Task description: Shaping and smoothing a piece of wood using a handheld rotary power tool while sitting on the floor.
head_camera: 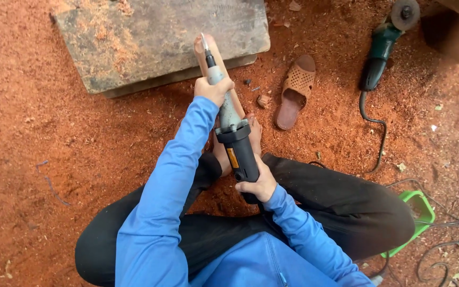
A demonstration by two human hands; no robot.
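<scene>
My left hand (213,88) grips the grey metal neck of a long die grinder (232,127). My right hand (257,184) holds its black rear body near the yellow label. The tool's thin bit (204,42) touches a narrow reddish wood piece (211,53), which leans from my bare foot (253,135) up onto a flat stone slab (160,37). Both arms wear blue sleeves, and I sit with black trousers, knees spread.
Red sawdust covers the ground. A brown sandal (295,90) lies right of the wood piece. A green angle grinder (381,45) with its cord lies at the upper right. A green plastic stool (418,210) and dark cables are at the right.
</scene>
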